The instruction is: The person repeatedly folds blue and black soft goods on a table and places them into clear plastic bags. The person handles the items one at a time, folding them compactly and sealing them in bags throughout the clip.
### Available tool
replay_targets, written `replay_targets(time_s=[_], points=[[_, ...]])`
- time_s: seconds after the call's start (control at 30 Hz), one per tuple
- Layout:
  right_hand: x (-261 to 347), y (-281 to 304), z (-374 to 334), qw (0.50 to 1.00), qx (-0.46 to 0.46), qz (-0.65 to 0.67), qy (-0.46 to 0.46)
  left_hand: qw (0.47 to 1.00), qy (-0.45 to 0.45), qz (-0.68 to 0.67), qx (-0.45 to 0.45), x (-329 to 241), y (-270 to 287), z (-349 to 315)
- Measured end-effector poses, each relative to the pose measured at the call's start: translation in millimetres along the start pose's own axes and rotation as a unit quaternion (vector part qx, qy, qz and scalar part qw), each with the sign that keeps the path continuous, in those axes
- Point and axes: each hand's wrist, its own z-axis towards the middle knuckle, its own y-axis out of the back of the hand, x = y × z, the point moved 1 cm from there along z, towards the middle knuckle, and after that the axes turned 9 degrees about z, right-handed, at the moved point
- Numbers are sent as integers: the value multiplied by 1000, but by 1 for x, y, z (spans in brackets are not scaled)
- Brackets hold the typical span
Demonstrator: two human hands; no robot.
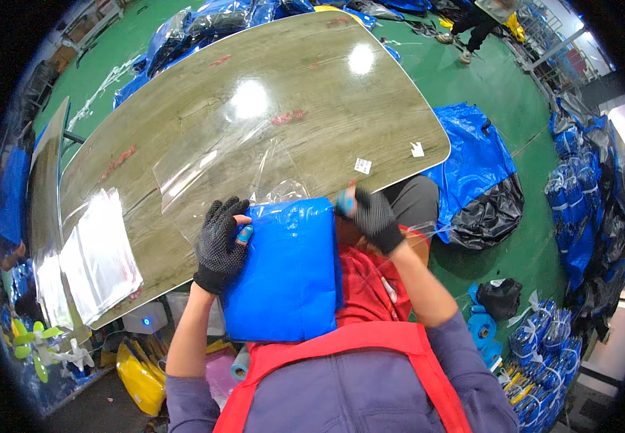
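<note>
A folded blue tarp (280,274) rests on my lap, its far edge against the near edge of the wood-grain table. My left hand (223,244), in a dark dotted glove with bare thumb wrapped in blue tape, grips the tarp's upper left edge. Just off the upper right corner is my right hand (371,216), gloved the same way and smeared by motion; its taped thumb points up, and its fingers are too blurred to read. A clear plastic bag (218,173) lies flat on the table, with its near end by the tarp's far edge.
The wood-grain table (348,86) carries a stack of clear bags (101,256) at left. A blue and black sack (474,173) stands on the floor at right, near tied blue bundles (543,346). More packed bundles (218,22) lie beyond the table. Another person (474,25) stands far right.
</note>
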Motion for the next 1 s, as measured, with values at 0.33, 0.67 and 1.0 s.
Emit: replay_targets(time_s=[0.33, 0.67, 1.0], points=[[-5, 2, 46, 982, 123, 116, -81, 983, 74, 168, 1, -2, -3, -45], [0, 4, 1, 973, 143, 26, -182, 987, 121, 2, -106, 21, 0, -27], [-23, -44, -50, 988, -11, 155, 3, 968, -71, 221, 98, 72, -6, 45]])
